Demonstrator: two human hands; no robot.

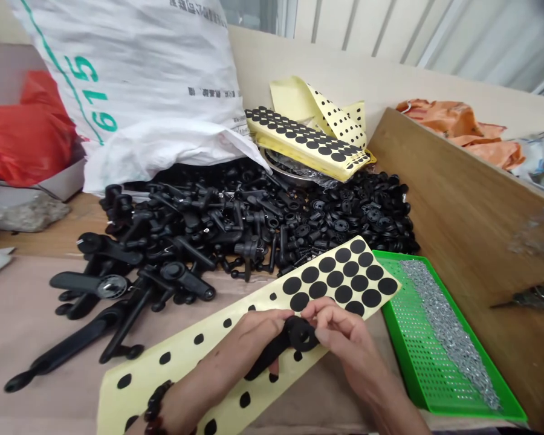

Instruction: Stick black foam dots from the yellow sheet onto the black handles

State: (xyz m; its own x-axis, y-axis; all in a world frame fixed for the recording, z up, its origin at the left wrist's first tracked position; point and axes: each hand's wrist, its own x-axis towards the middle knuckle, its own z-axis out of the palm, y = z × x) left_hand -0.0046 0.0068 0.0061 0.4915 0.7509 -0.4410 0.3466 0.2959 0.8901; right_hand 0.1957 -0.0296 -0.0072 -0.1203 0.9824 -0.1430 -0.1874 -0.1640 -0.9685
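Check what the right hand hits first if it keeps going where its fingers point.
The right hand points left, fingertips already on the black lever at its round end. Next in line is the left hand, though depth is unclear.

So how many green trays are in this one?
1. The green tray lies just right of the right hand, holding a strip of small metal parts; the white sack could hide others.

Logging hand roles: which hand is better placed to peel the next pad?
Probably right: the right hand only pinches the round end of the black lever, beside the pads; the left hand grips its shaft.
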